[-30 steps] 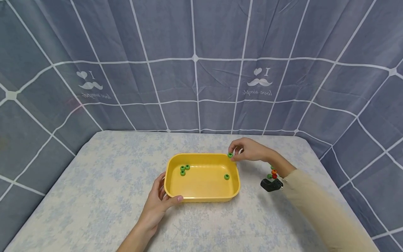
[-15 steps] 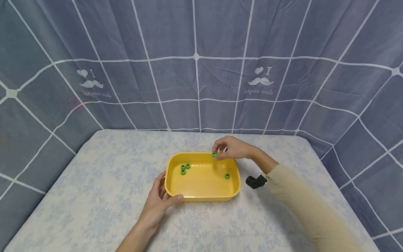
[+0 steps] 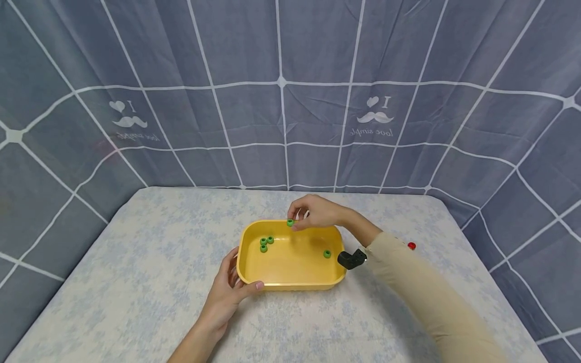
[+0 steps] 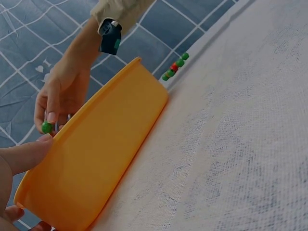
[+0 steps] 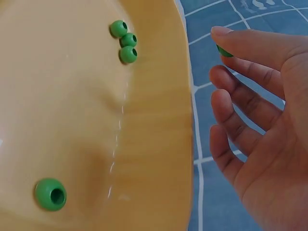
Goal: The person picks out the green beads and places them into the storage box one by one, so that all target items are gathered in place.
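A yellow plastic tub (image 3: 290,269) stands on the table in the head view. My left hand (image 3: 225,292) grips its left front corner, thumb over the rim and fingers against the outer side. Over the tub's far rim, my right hand (image 3: 316,210) pinches a green bead (image 3: 290,222) between thumb and index finger. In the right wrist view, most of that bead hides behind the thumb. Three green beads (image 5: 128,40) lie close together at the tub's left, and a lone green bead (image 5: 50,194) with a wide hole lies at its right.
Several green, red and orange beads (image 4: 174,67) lie on the table right of the tub; my right sleeve (image 3: 422,282) hides most of them in the head view, leaving a red bead (image 3: 411,246) visible. A grey-blue grid curtain (image 3: 254,116) hangs behind the table.
My right hand has moved left along the tub's far rim with the green bead pinched. Its sleeve now covers most beads on the table. The left hand and tub stay in place.
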A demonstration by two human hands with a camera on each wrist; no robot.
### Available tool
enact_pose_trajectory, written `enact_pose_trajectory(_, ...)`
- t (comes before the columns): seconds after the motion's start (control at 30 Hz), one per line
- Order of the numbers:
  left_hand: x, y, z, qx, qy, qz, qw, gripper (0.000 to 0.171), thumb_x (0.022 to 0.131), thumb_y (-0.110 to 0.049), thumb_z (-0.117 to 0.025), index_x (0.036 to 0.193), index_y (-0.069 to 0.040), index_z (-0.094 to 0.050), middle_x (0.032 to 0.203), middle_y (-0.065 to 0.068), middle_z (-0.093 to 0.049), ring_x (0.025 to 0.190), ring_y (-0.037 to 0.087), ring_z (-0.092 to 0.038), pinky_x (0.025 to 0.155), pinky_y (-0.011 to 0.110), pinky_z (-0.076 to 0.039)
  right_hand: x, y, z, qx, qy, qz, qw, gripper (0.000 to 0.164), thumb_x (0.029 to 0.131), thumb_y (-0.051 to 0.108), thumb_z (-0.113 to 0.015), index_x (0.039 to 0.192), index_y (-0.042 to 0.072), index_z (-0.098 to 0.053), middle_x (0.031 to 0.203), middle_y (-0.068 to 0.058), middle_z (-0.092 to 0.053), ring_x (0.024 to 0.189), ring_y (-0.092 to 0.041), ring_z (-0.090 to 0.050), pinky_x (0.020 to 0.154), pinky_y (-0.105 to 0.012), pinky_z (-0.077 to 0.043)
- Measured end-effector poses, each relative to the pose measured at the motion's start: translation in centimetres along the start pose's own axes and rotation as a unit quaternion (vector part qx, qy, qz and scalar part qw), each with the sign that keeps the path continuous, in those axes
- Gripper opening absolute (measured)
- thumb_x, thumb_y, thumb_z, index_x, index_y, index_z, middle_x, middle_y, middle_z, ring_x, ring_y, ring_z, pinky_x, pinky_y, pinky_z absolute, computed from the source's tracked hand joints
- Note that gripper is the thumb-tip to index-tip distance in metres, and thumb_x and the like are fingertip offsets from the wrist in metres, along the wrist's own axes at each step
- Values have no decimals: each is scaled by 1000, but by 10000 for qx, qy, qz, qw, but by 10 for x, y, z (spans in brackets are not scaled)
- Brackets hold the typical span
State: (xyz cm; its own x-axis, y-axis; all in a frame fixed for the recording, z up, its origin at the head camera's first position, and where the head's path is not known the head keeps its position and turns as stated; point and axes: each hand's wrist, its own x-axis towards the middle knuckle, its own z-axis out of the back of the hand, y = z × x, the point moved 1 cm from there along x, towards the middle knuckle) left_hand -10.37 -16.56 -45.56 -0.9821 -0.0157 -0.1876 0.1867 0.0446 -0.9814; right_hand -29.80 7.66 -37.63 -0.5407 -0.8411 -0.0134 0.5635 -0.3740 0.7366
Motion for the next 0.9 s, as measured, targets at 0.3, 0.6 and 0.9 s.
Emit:
enact_pose_trajectory(0.3, 0, 0, 0, -52, 32, 24, 10000, 104, 86, -15, -87, 164, -20, -19, 163, 8, -27, 150, 25, -30, 119, 34, -33, 5, 2, -2, -53, 151, -38, 9999, 25, 93, 8, -79, 113, -4, -72, 109, -20, -71, 91, -20, -65, 91, -34, -57)
enact_pose_trajectory(0.6, 0, 0, 1, -14, -3, 30, 10000, 106, 85, -15, -88, 165, -21, -19, 163, 8, -29, 150, 25, -31, 121, 37, -32, -4, -4, 0, 7, 24, -106, 9999, 25, 92, 8, -80, 112, -5, -72, 107, -18, -71, 89, -18, -65, 91, -37, -57)
enact_pose_trajectory(0.9, -1, -1, 0, 53, -32, 29, 10000, 107, 84, -14, -89, 165, -21, -19, 162, 8, -29, 151, 26, -30, 119, 33, -33, -20, -9, 7, 51, -105, -441, 9990, 25, 93, 10, -80, 113, -2, -73, 110, -17, -71, 91, -20, -65, 89, -36, -57)
